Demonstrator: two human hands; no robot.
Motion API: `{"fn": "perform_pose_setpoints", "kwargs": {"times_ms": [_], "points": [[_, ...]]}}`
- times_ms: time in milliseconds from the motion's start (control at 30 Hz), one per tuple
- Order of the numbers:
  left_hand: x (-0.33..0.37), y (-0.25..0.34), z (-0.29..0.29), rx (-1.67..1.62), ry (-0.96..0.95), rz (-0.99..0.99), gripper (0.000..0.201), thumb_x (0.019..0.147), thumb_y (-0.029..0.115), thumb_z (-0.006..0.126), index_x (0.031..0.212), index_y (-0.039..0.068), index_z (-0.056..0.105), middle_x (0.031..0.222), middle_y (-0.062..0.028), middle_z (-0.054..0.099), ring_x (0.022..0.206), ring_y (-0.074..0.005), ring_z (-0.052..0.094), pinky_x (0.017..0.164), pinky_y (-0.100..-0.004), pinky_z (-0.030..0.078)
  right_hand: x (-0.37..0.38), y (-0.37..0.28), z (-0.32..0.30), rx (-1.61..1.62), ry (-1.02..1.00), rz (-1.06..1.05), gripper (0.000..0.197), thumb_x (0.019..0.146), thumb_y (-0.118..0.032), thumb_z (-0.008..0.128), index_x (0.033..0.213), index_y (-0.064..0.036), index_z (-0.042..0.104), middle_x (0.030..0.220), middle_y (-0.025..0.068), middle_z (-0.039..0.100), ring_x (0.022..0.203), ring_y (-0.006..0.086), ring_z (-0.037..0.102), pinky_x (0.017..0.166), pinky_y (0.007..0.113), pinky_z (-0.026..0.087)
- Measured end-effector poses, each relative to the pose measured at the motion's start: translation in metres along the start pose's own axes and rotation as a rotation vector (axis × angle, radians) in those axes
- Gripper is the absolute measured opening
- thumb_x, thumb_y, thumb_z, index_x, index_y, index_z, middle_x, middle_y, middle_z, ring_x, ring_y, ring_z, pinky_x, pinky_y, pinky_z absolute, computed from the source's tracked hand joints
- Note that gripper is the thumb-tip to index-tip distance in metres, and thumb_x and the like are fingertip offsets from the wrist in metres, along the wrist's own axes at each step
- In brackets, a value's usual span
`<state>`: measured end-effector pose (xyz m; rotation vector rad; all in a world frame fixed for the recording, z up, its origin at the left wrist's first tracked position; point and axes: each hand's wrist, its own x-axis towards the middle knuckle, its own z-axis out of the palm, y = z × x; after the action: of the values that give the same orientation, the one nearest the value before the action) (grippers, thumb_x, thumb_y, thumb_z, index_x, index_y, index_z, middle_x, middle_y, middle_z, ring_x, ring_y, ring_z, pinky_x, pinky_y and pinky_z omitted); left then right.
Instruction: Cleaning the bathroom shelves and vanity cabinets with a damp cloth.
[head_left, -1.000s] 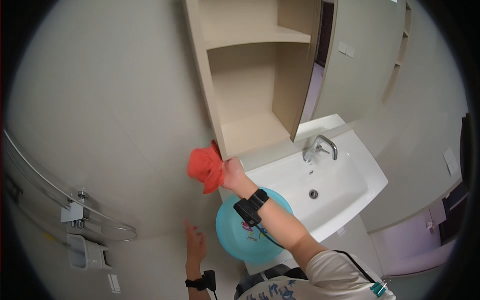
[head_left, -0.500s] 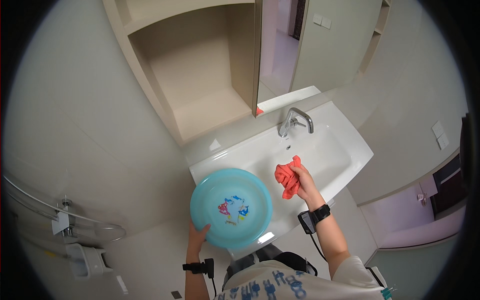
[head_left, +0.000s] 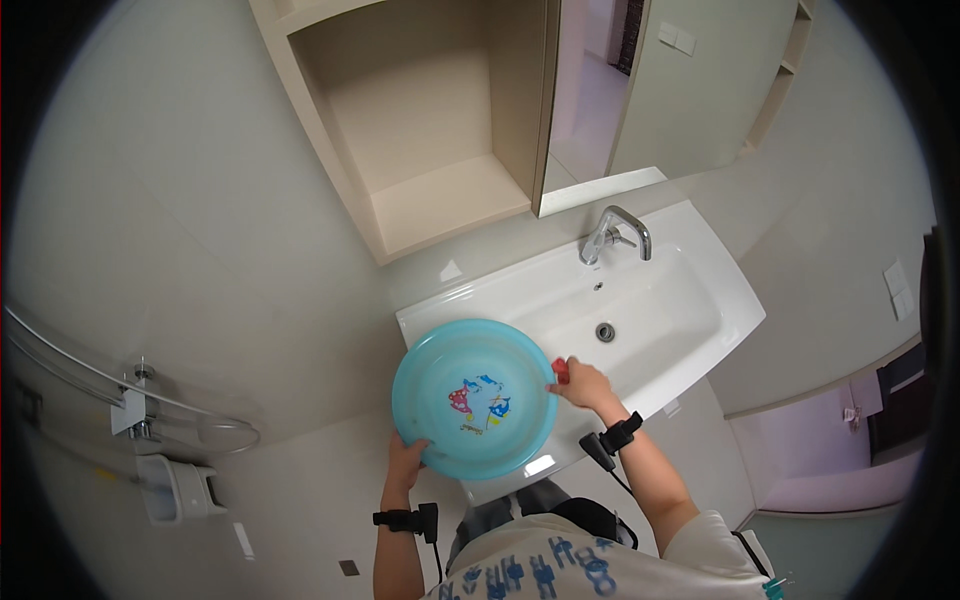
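Observation:
A round light-blue plastic basin with cartoon figures on its bottom rests on the left part of the white sink. My left hand grips its lower-left rim, the thumb over the edge and the other fingers hidden beneath. At the right rim is my right hand, its thumb at the basin's edge. A red cloth is bunched in the right hand and shows only as a small patch beside the rim; the rest is hidden. Whether the basin holds water, I cannot tell.
The white sink has a chrome faucet at its back and a drain. Above stand an open beige shelf and a mirror. On the left wall hangs a shower fitting with its hose.
My right hand has moved left and down from above the sink to the basin's right rim, taking the red cloth with it. The drain now shows. My left hand stays on the rim.

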<state>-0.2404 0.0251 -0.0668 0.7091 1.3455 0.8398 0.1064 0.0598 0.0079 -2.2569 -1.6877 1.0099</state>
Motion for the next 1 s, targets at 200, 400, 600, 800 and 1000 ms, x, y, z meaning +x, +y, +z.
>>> {"fn": "perform_pose_setpoints", "kwargs": {"times_ms": [200, 400, 600, 800, 1000], "points": [[0.01, 0.001, 0.005, -0.025, 0.022, 0.089, 0.052, 0.072, -0.001, 0.052, 0.122, 0.003, 0.038, 0.109, -0.0124, 0.053, 0.091, -0.0259, 0.059, 0.066, -0.0375, 0.055, 0.021, 0.03, 0.046, 0.424, 0.015, -0.048, 0.043, 0.076, -0.031, 0.064, 0.098, 0.0049, 0.056, 0.091, 0.0221, 0.062, 0.085, 0.0316, 0.061, 0.076, 0.036, 0.046], [0.037, 0.012, -0.009, 0.176, 0.088, 0.043, 0.052, 0.072, -0.001, 0.052, 0.122, 0.003, 0.038, 0.108, -0.0124, 0.053, 0.091, -0.0251, 0.057, 0.066, -0.0381, 0.054, 0.041, 0.01, 0.041, 0.495, 0.034, -0.041, 0.036, 0.077, -0.026, 0.064, 0.097, 0.0029, 0.057, 0.088, 0.0194, 0.063, 0.082, 0.0294, 0.061, 0.074, 0.035, 0.047], [0.053, 0.036, -0.008, 0.148, 0.12, -0.009, 0.053, 0.074, 0.002, 0.052, 0.124, 0.005, 0.038, 0.11, -0.0127, 0.053, 0.091, -0.0257, 0.057, 0.067, -0.0381, 0.053, 0.063, 0.001, 0.04, 0.576, 0.015, -0.026, 0.038, 0.077, -0.029, 0.064, 0.096, 0.0025, 0.056, 0.088, 0.0189, 0.063, 0.081, 0.0291, 0.062, 0.073, 0.036, 0.046], [0.061, 0.061, -0.008, 0.111, 0.093, -0.017, 0.057, 0.074, 0.006, 0.054, 0.127, 0.006, 0.034, 0.113, -0.0132, 0.051, 0.093, -0.0267, 0.057, 0.067, -0.0417, 0.053, 0.077, -0.022, 0.019, 0.235, 0.332, -0.11, 0.033, 0.079, -0.031, 0.06, 0.09, -0.0008, 0.053, 0.087, 0.021, 0.06, 0.078, 0.0339, 0.06, 0.068, 0.038, 0.047], [0.073, 0.037, -0.021, 0.66, 0.491, 0.521, 0.059, 0.077, 0.013, 0.06, 0.129, 0.004, 0.032, 0.12, -0.0162, 0.047, 0.11, -0.027, 0.048, 0.09, -0.0424, 0.042, 0.049, -0.111, -0.017, 0.834, -0.032, -0.195, 0.027, 0.083, -0.029, 0.057, 0.092, -0.0046, 0.053, 0.073, 0.0063, 0.058, 0.061, 0.0169, 0.058, 0.047, 0.029, 0.044]]}}
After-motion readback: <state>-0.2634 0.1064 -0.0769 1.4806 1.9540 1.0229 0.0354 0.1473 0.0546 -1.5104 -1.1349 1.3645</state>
